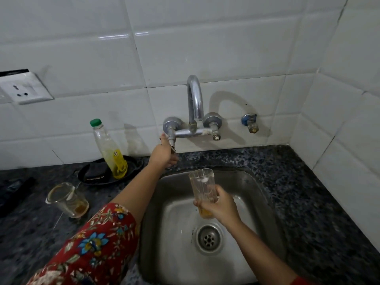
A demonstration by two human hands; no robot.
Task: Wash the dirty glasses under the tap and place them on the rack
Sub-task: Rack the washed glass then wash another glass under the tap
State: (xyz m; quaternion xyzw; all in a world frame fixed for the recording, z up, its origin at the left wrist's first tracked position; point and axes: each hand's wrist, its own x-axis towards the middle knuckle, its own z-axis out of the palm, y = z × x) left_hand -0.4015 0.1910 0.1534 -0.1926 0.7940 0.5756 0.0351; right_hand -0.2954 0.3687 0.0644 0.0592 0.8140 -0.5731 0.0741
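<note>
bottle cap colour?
Green: the cap on the clear bottle left of the tap, shown in the head view.

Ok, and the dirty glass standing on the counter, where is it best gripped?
Round its side wall at mid-height, probably from the near side: the glass stands upright, mouth up, orange residue at its base; the bottle is behind it.

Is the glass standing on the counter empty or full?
Nearly empty: the upright glass holds only a little orange residue at its bottom.
</note>
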